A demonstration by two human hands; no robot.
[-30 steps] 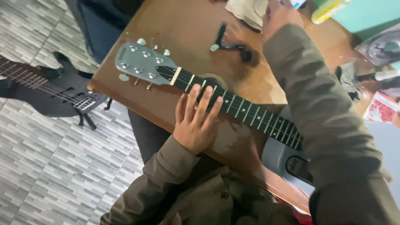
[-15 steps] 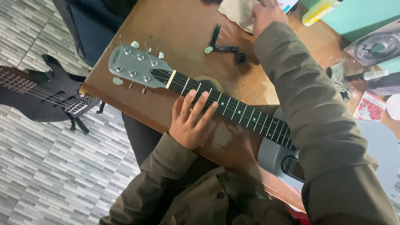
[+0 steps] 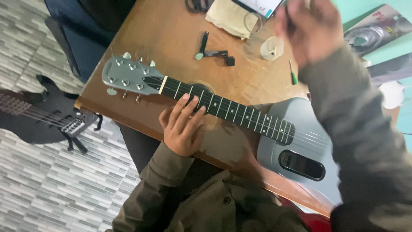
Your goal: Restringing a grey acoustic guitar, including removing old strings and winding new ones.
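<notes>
Flat across the brown wooden tabletop (image 3: 171, 34) lies a grey guitar with a dark fretted neck (image 3: 223, 107), its headstock near the left edge and its rounded body reaching toward the right corner of the near edge. The left hand (image 3: 182, 126) rests open on the neck, fingers spread over the strings close to the headstock, gripping nothing. The right hand (image 3: 311, 30) is raised above the far right part of the tabletop and blurred; something thin and dark seems pinched in it, but its grip cannot be made out. Beneath it stand a small clear plastic cup (image 3: 271, 47) and a green-handled tool (image 3: 292, 72). A black string winder (image 3: 212, 51) lies near the far edge, beside a beige folded cloth (image 3: 229, 19). On the tiled floor to the left sits a black electric guitar (image 3: 38, 116).
</notes>
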